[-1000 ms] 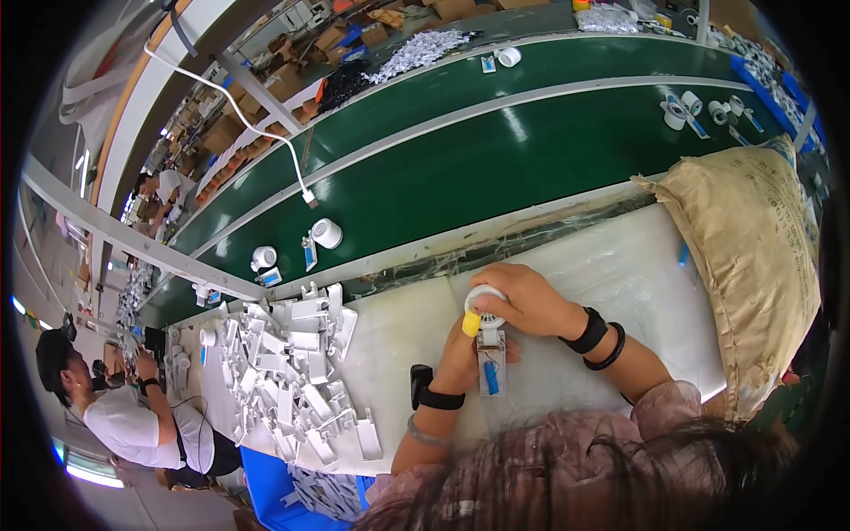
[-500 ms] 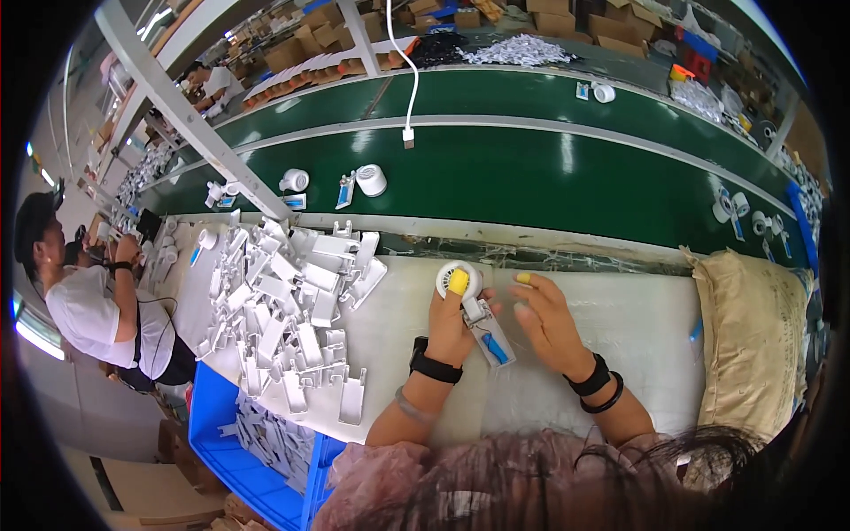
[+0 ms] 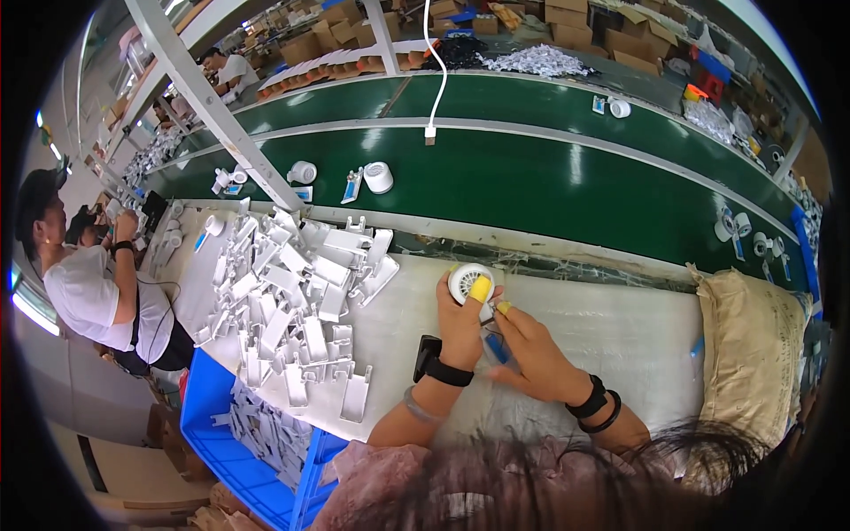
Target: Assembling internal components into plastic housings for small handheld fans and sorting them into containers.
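My left hand (image 3: 459,331) is closed around the round, slotted head of a small white handheld fan (image 3: 464,280), its yellow-covered thumb pressed on the head. A handle slants down from the head, with a blue cylinder (image 3: 496,348) showing in it. My right hand (image 3: 542,361) grips this handle from the right, fingers partly hiding it; yellow covers one of its fingertips too. To the left of my hands, a heap of white plastic handle shells (image 3: 305,301) lies on the pale worktop (image 3: 602,354).
Behind the worktop runs a green conveyor (image 3: 496,186) carrying several similar fans (image 3: 377,178). A white cable (image 3: 439,88) hangs over it. A blue bin (image 3: 202,403) of white parts stands at lower left, a tan sack (image 3: 753,345) at right. A co-worker (image 3: 106,283) works at far left.
My right hand has come in from the right and closed on the fan's handle, now covering much of it. The view has shifted slightly.
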Demonstrator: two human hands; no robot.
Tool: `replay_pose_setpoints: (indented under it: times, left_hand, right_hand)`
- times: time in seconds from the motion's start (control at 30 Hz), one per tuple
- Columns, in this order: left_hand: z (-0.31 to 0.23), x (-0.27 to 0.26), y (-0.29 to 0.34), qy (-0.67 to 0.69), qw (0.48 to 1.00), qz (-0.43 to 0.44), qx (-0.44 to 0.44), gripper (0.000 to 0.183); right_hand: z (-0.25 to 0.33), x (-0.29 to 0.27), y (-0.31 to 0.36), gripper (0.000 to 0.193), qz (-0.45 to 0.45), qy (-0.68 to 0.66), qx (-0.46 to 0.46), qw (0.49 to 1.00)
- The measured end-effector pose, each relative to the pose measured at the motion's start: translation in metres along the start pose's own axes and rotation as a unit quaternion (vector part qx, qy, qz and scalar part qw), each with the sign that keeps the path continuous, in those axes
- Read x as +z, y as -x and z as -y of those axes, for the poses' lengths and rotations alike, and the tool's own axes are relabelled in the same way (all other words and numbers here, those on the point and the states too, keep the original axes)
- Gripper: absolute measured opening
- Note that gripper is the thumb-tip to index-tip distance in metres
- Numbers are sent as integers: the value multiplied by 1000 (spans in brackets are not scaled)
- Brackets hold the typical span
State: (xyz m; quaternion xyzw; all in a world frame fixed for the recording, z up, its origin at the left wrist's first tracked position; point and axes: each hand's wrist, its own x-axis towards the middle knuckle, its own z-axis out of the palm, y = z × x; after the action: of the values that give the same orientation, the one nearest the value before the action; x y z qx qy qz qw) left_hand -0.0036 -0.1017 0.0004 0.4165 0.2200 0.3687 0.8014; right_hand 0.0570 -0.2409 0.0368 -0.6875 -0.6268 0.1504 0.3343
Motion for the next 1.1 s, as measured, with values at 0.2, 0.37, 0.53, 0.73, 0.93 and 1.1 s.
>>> replay_pose_setpoints:
  times: [0.2, 0.37, 0.53, 0.73, 0.93, 1.1]
  left_hand:
    - [3, -9, -5, 55, 997, -14, -58, 54]
    - [28, -19, -13, 70, 993, -24, -91, 58]
    - [19, -4, -11, 68, 986, -42, -146, 59]
    - [21, -2, -6, 92, 985, -4, -149, 53]
    - [13, -16, -7, 117, 981, -4, -157, 42]
    - [11, -11, -8, 115, 981, 8, -153, 38]
  right_hand:
    - [7, 11, 1, 74, -32, 131, -24, 991]
    - [38, 5, -18, 61, -62, 178, -87, 978]
    - [95, 44, -78, 29, 144, 145, -299, 932]
    - [118, 150, -118, 17, 241, 150, -414, 865]
    - [133, 179, -110, 10, 169, 143, -449, 866]
    - [139, 138, -114, 9, 139, 163, -384, 898]
